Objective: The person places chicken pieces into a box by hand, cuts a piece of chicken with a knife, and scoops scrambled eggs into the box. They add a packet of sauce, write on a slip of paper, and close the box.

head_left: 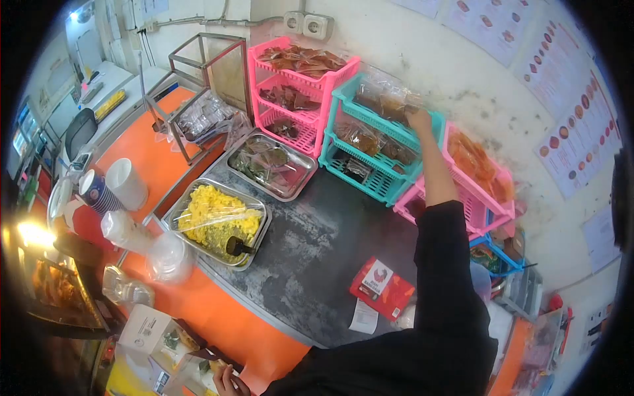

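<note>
My right hand (416, 117) reaches into the top tier of the teal rack (389, 188), its fingers closed at the clear bags of brown sauce (383, 99); which bag they grip is too small to tell. At the bottom edge, my left hand (230, 381) has its fingers curled by an open white box (146, 336), around a small pale yellow-brown piece I cannot make out. The box holds food and small packets. A steel tray of yellow food (218, 218) with a black utensil (238, 246) and a steel tray of packets (271, 165) stand on the dark counter.
Pink racks (322, 105) with sauce bags flank the teal one, another pink rack (472, 204) being on the right. A red box (383, 290) and a receipt (364, 317) lie near my right sleeve. Cups (127, 185) and plastic lids (169, 257) stand left; a metal-framed case (221, 66) is behind.
</note>
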`<state>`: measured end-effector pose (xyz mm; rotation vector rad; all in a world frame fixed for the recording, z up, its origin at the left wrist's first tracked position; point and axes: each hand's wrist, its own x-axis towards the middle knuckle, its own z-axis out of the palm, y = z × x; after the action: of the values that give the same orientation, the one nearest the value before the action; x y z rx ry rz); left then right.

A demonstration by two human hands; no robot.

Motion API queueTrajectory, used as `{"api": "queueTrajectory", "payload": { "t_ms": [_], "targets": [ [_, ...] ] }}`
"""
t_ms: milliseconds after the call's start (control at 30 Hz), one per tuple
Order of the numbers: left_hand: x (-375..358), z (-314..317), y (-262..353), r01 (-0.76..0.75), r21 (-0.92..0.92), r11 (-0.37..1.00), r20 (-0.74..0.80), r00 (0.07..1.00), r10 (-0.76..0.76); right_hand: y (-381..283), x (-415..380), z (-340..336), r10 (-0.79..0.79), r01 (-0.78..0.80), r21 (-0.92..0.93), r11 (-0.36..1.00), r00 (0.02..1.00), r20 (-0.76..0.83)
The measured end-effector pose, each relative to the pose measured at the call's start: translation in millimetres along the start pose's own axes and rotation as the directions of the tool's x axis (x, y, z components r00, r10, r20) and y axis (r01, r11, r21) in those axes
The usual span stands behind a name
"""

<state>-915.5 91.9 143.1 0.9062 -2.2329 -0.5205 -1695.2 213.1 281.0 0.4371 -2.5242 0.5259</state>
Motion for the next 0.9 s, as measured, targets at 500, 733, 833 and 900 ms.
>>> {"api": "queueTrajectory", "payload": {
  "t_ms": [500, 733, 833, 900],
  "targets": [
    [37.9, 23.8, 15.5, -0.096, 0.033, 0.995, 0.189, 0.978, 0.088, -34.7, 11.3, 0.8, 0.201, -0.201, 0.06, 0.978, 0.98, -0.001],
    [42.3, 24.6, 45.8, -0.232, 0.231, 0.945, 0.184, 0.964, 0.192, -30.8, 22.0, 7.5, 0.217, -0.22, 0.13, 0.967, 0.976, 0.032],
    [29.2, 37.2, 32.6, -0.143, 0.029, 0.989, 0.136, 0.981, 0.138, -51.5, 1.2, -14.3, 0.28, -0.223, 0.279, 0.934, 0.942, -0.184],
    [21.6, 35.8, 26.4, 0.021, -0.134, 0.991, 0.185, 0.983, 0.004, -52.3, -4.7, -22.6, 0.265, -0.176, 0.292, 0.94, 0.917, -0.299]
  ]
}}
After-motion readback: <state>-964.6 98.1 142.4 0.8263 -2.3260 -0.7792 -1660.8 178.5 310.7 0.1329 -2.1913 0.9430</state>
